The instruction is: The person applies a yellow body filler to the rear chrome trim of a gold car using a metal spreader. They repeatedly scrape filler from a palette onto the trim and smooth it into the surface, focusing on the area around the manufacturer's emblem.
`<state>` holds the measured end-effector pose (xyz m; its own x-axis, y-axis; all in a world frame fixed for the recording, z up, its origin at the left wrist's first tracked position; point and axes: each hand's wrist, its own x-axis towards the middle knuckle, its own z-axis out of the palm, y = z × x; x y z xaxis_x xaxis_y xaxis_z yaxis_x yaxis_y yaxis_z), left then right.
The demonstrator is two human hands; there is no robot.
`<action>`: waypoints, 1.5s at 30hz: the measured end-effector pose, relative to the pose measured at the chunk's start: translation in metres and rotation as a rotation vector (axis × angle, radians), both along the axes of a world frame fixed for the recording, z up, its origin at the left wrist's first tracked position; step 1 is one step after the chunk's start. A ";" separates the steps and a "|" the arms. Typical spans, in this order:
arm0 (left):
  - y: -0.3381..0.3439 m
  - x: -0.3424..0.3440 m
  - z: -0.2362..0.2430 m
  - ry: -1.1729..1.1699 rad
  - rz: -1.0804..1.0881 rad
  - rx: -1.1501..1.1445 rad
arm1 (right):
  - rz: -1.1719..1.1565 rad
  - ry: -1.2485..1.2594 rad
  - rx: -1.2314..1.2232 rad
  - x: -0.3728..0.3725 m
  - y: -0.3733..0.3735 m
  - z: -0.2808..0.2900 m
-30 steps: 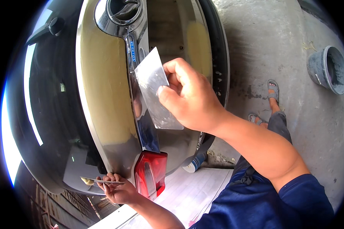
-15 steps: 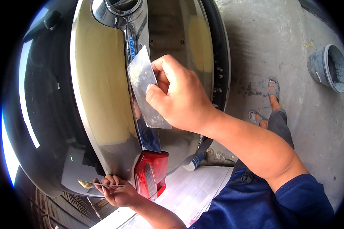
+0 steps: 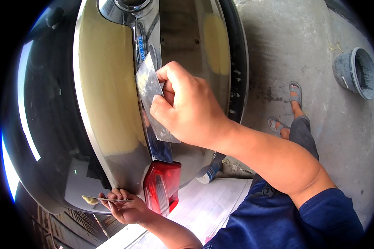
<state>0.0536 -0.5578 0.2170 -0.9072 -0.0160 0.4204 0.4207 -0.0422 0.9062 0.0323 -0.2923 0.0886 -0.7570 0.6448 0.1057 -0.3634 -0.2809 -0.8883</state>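
Pinched between the thumb and fingers of my right hand is a flat grey metal putty spreader with yellowish smears. It stands in front of the chrome trim strip on a car's rear; whether it touches is unclear. Left of the strip lies a wide panel coated in smooth yellow body filler. Low on the left, my left hand grips a thin plate, seen edge-on, with a lump of yellow putty at its far end. The red tail light is just right of that hand.
Another filler patch shows near the black bumper edge. Dark rear glass fills the left side. On the concrete floor stand a grey bucket and a person's sandalled feet. A pale board lies below the tail light.
My right hand and the spreader have shifted slightly left, and the blade is turned a little more edge-on. My left hand keeps its hold on the plate, almost unmoved.
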 end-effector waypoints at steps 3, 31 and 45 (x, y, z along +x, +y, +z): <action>-0.002 0.000 0.000 0.007 0.007 0.013 | 0.035 0.007 0.001 0.005 0.000 0.006; 0.000 -0.001 -0.002 0.006 -0.002 0.008 | -0.024 -0.004 0.023 -0.003 -0.005 0.003; -0.003 -0.002 -0.003 0.010 0.000 0.000 | 0.000 0.008 0.018 0.003 -0.010 0.005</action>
<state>0.0516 -0.5606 0.2141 -0.9028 -0.0155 0.4297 0.4300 -0.0423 0.9019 0.0349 -0.3022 0.0935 -0.7561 0.6427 0.1234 -0.3708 -0.2653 -0.8900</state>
